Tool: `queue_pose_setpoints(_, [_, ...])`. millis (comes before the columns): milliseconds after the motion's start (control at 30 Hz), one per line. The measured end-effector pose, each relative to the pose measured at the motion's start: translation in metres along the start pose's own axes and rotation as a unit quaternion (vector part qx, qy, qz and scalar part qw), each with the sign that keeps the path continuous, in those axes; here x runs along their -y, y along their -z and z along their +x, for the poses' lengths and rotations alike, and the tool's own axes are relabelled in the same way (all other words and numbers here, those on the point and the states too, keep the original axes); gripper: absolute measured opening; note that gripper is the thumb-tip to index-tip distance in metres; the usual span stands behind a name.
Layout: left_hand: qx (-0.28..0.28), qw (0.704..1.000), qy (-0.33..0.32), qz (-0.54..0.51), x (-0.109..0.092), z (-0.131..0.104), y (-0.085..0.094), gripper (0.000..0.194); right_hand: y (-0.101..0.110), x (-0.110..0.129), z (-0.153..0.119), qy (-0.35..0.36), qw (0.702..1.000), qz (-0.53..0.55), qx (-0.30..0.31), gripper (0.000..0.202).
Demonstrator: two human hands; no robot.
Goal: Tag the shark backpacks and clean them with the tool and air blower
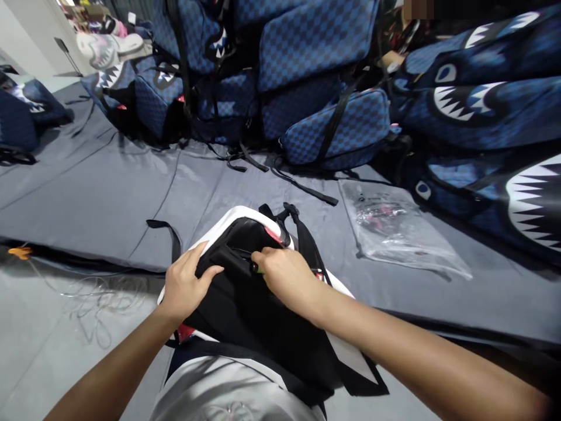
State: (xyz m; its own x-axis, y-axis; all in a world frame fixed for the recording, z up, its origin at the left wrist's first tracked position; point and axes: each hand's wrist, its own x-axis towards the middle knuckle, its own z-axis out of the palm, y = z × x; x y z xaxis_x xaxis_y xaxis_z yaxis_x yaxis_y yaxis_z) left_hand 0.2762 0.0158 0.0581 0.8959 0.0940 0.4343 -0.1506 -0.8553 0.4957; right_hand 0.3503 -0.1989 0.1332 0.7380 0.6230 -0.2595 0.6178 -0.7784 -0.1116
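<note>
An open bag (280, 339) with black lining and a white rim lies in front of me, partly over the table's front edge. My left hand (186, 283) grips the bag's left rim, its thumb over the black lining. My right hand (280, 275) is closed near the upper part of the opening, round a small dark and green tool whose tip shows at the fingers; most of it is hidden. Black straps (307, 234) come off the bag's far side.
Blue checkered bags (315, 47) stand along the back of the grey table (109, 204). Blue shark-face bags (477, 111) are piled at the right. A clear plastic bag (394, 228) lies right of the open bag. Clear string (100, 304) lies on the floor at left.
</note>
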Motion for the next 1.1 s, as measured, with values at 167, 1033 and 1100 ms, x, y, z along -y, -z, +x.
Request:
queue_pose_setpoints(167, [-0.002,0.999,-0.010,0.032,0.007,0.002,-0.007,0.048,-0.008,0.005,0.009,-0.014,1.000,-0.017,0.017,0.031])
queue_pose_setpoints(1033, [0.098,0.990,0.097,-0.015,0.000,0.011,0.006,0.039,-0.009,-0.031,-0.048,-0.066,0.980,-0.186,0.037,0.035])
queue_pose_setpoints(1100, [0.151,0.980,0.120,-0.041,-0.003,0.020,0.014,0.052,-0.019,-0.037,-0.063,-0.105,0.983,-0.150,0.003,0.037])
